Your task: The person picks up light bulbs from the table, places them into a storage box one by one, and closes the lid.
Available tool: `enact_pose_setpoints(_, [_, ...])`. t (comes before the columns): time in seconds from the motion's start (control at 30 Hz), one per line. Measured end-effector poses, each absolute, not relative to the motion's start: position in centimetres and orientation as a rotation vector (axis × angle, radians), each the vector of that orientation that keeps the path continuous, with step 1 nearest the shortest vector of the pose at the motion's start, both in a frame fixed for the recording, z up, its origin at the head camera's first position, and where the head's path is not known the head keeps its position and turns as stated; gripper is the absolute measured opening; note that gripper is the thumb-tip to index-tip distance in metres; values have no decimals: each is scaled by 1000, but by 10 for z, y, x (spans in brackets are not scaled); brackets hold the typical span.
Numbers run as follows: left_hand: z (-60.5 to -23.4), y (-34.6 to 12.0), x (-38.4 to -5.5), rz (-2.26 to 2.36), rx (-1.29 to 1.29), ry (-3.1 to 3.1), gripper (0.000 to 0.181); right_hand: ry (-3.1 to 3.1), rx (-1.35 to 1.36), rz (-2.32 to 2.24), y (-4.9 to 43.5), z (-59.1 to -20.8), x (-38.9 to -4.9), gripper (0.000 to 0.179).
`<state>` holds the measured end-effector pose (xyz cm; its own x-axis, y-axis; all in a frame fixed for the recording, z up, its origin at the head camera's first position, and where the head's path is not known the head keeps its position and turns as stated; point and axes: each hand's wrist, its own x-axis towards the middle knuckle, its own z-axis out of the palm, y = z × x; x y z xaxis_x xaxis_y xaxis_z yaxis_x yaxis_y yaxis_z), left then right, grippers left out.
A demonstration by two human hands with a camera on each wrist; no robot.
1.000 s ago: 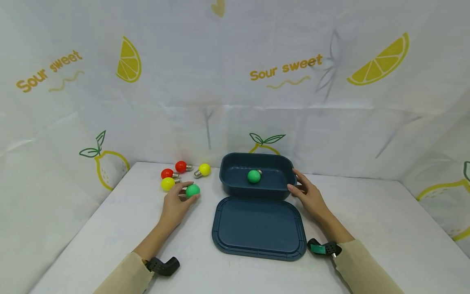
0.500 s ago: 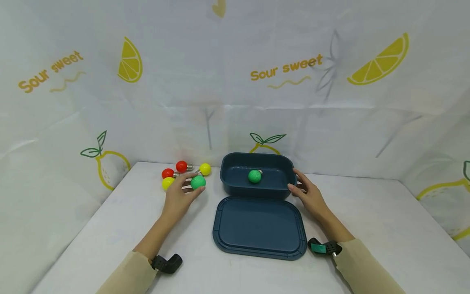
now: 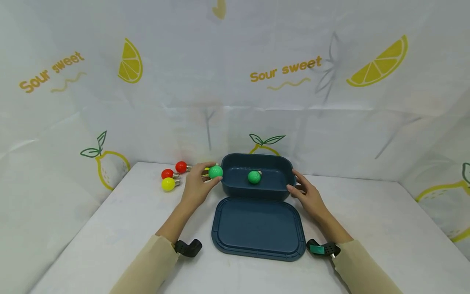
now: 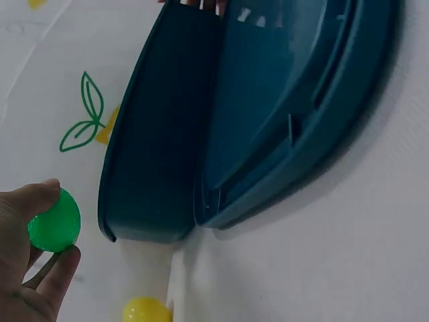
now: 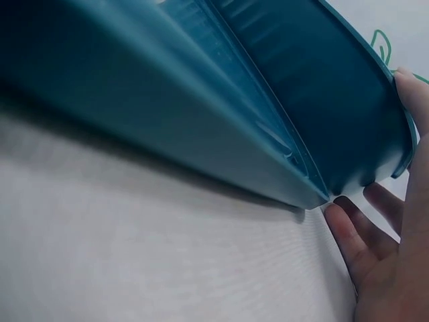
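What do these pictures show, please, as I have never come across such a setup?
You see a person working bare-handed at a white table. The wide picture comes from a head camera; the other two come from wrist cameras. The left hand holds a green bulb by the left end of a blue box; the right hand holds its right end. Another green bulb lies inside. The lid lies in front. Two red bulbs and a yellow bulb lie to the left; a second yellow bulb is mostly hidden.
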<state>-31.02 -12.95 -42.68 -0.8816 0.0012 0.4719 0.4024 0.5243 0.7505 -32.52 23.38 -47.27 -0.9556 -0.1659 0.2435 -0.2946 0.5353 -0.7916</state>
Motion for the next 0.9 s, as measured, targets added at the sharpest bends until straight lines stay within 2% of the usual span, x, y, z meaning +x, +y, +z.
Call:
enact_pose_setpoints(0.53, [-416, -90, -341, -1337, -375, -2420, 45, -2632, 381, 1398, 236, -476, -329, 69])
enact_pose_setpoints(0.9, [-413, -70, -359, -1082, -368, -2607, 47, -2620, 380, 1423, 234, -478, -330, 70])
